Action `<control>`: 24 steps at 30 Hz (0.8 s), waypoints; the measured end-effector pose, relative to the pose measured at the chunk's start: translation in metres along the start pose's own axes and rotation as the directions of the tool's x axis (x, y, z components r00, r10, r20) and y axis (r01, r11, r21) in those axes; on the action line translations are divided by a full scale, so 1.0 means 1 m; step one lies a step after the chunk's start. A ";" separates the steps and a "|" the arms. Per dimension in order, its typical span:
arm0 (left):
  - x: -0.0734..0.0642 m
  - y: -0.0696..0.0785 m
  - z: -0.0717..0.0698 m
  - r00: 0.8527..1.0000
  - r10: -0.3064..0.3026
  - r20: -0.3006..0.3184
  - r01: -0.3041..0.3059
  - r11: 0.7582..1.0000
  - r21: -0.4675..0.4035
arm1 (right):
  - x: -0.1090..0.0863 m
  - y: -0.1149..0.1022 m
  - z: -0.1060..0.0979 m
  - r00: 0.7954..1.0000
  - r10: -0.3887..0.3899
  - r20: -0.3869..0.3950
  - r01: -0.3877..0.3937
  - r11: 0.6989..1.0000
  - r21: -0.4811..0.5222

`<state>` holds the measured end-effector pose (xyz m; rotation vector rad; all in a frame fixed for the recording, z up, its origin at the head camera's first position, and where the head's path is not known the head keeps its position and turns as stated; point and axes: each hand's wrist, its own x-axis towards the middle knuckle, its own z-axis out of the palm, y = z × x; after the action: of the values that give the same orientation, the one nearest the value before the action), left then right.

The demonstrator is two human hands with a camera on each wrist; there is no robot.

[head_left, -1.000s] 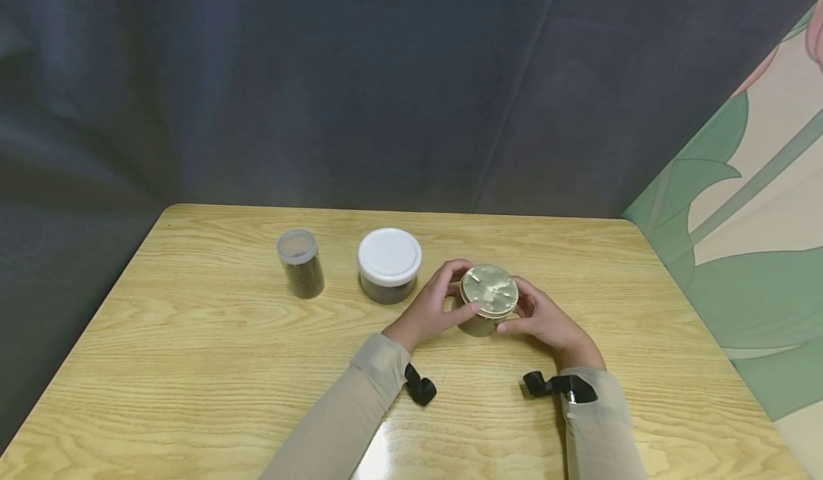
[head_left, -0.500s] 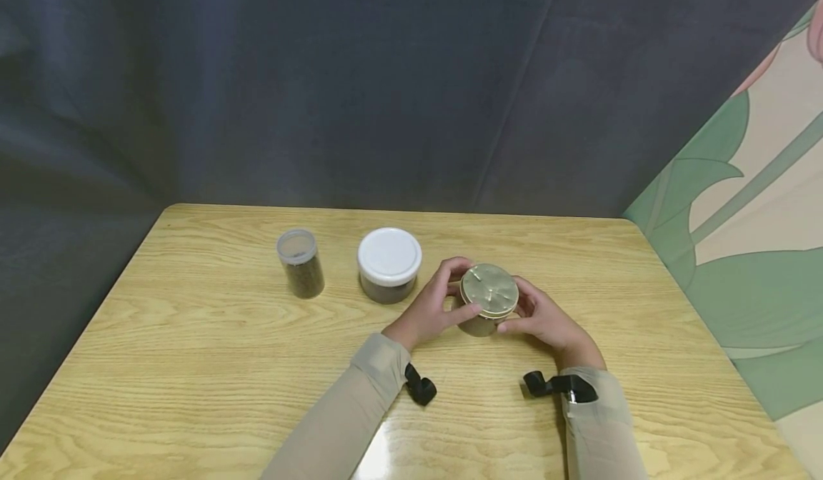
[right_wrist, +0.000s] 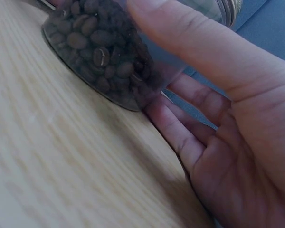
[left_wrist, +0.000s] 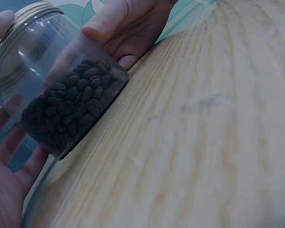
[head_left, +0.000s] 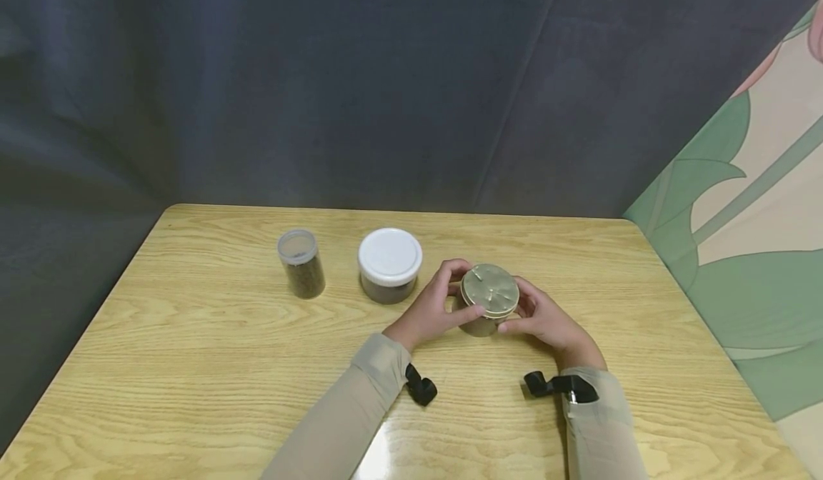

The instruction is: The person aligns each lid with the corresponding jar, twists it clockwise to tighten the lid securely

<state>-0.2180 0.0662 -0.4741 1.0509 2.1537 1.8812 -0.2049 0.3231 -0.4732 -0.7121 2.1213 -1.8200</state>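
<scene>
A clear jar of coffee beans with a gold metal lid stands upright on the wooden table, right of the middle. My left hand curls round its left side, the thumb up at the lid's front edge. From the right, my right hand grips the jar's body, its thumb across the front, as the right wrist view shows close up with the beans behind the clear wall. The beans fill roughly the lower half. In the head view, the far fingers of both hands are partly hidden behind the jar.
Left of the hands stands a wide jar with a white lid. Further left is a slim clear jar with dark contents. A dark curtain hangs behind the table; a leaf-patterned cloth lies to the right.
The left thumb has shifted very slightly to the right along the lid's edge. Both hands and all the jars otherwise stay in place.
</scene>
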 end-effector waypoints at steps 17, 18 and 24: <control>0.000 -0.003 -0.002 0.998 0.058 0.017 -0.059 0.997 0.041 | -0.001 -0.004 0.001 1.000 -0.003 0.012 0.003 1.000 0.011; 0.000 -0.003 -0.002 0.998 0.055 0.018 -0.055 0.998 0.035 | -0.001 -0.004 0.001 1.000 -0.003 0.011 0.003 1.000 0.010; -0.002 -0.003 -0.001 1.000 0.005 0.012 -0.005 1.000 -0.025 | -0.002 -0.002 0.001 1.000 0.000 -0.002 0.000 1.000 -0.009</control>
<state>-0.2183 0.0644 -0.4769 1.0617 2.1174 1.8937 -0.2027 0.3228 -0.4720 -0.7126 2.1323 -1.8123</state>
